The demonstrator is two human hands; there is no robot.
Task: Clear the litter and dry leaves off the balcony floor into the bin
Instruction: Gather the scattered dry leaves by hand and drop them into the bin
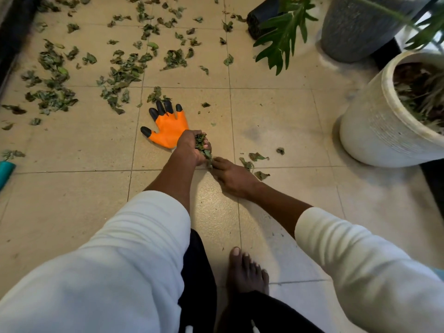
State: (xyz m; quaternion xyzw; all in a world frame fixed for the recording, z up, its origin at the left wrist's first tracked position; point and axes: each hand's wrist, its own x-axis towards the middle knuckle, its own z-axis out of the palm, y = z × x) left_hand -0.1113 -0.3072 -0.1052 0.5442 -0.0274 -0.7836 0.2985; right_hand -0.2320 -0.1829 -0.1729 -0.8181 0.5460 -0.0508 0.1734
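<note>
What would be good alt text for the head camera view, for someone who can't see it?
A person's left hand grips a bunch of leaves while the right hand gathers more from the tiled floor. An orange glove lies beside them, scattered leaves beyond, and a white planter to the right.

Both arms wear loose white long sleeves (134, 248), softly creased, pushed up so the forearms are bare; the left hand (189, 147) and right hand (234, 176) are ungloved; dark trousers (199, 280) at six o'clock; one foot (247, 272) is bare.
</note>
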